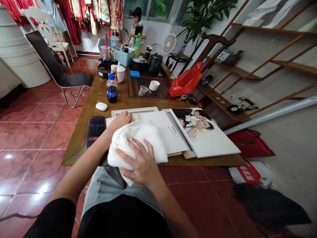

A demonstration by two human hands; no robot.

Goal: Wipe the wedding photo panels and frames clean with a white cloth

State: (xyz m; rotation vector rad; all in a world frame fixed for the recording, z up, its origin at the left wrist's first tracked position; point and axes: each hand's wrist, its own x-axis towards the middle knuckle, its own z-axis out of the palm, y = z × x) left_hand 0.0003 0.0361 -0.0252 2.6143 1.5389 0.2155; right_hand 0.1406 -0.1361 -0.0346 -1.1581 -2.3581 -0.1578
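I stand in the room and I see a person at a wooden tabletop (81, 142), both bare hands at work around a bunched white cloth (148, 132). The cloth lies near the front edge, over the left part of a white panel (177, 142) with small printed text, and one end of it hangs down below the edge.

The right hand (142, 163) is open on the cloth, with the fingers spread over its near side. The left hand (121, 120) lies just beyond the cloth, on the far left part of the panel; its fingers are close together, and whether they grip something I cannot tell.

To the right of the panel there is a photo board (218, 142) with a picture of a couple, laid flat and tilted a little in its direction. Near the left forearm rests a phone (94, 134), and behind it a white case (101, 106). A bottle with blue cap (112, 91) stands upright a little farther. At the far side I see a small white bowl (154, 86), and a red plastic bag (187, 81) sits crumpled on the right, with keys (187, 98) just in front of it.
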